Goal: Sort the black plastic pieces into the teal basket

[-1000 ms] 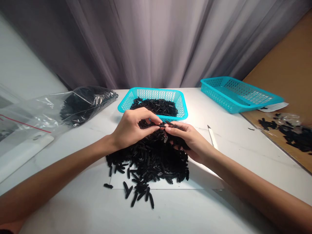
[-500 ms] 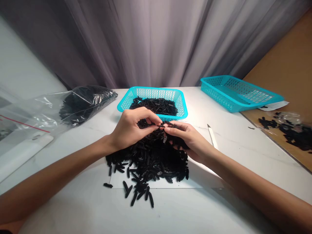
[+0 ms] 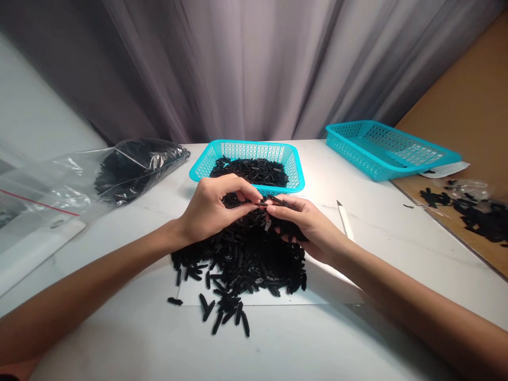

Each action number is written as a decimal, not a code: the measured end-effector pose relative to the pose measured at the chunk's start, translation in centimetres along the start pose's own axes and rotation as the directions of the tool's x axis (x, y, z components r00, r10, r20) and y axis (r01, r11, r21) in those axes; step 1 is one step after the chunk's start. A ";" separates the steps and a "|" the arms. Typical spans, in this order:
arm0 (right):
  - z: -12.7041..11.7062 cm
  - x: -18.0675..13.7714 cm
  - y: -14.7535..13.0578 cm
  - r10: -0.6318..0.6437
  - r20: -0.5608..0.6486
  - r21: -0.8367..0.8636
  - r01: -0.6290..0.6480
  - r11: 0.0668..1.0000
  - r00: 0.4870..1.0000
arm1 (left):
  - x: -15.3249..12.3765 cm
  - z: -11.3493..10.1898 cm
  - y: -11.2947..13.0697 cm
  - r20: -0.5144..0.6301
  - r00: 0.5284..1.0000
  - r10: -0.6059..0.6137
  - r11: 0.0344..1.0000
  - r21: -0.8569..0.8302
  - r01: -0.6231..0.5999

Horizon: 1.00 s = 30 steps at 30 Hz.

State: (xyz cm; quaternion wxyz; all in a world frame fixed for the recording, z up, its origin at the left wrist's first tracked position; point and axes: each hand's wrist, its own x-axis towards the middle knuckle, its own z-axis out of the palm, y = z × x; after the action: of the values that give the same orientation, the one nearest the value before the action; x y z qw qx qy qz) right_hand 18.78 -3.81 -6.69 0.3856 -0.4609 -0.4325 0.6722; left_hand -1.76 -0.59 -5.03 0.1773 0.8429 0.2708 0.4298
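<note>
A heap of small black plastic pieces (image 3: 242, 262) lies on a white sheet on the table in front of me. Both hands hover over the far side of the heap, fingertips meeting. My left hand (image 3: 216, 208) is curled, pinching a small black piece (image 3: 262, 203) between thumb and fingers. My right hand (image 3: 304, 225) pinches the same spot from the right and also cups several black pieces in its palm. Just beyond the hands stands a turquoise basket (image 3: 296, 169) partly filled with the same black pieces.
A clear plastic bag (image 3: 119, 169) of black pieces lies at the left. A second turquoise basket (image 3: 391, 151) sits at the back right, beside a brown board (image 3: 468, 132) with scattered black pieces. A white knife-like tool (image 3: 346, 221) lies right of my hand. Grey curtain behind.
The hands have barely moved; the fingertips stay pinched together over the heap. The view has shifted slightly.
</note>
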 end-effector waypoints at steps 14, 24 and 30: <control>0.2 0.3 0.4 -0.037 -0.002 -0.030 0.037 0.999 0.999 | 2.9 0.1 -2.5 0.204 0.977 -0.068 0.993 0.106 0.047; 0.1 0.3 0.3 0.004 -0.021 0.010 -0.004 1.000 1.000 | 1.5 -0.3 -0.9 0.074 0.996 -0.042 0.996 0.083 0.036; 0.1 0.3 0.3 0.017 -0.010 0.006 -0.017 1.000 1.000 | 1.4 -0.5 0.0 0.064 0.997 -0.040 0.998 0.059 0.036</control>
State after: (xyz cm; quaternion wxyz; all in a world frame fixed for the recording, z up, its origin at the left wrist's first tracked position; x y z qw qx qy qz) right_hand 18.61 -3.62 -7.01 0.3832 -0.4668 -0.4247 0.6744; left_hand -1.47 0.31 -3.91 0.1696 0.8559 0.2932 0.3908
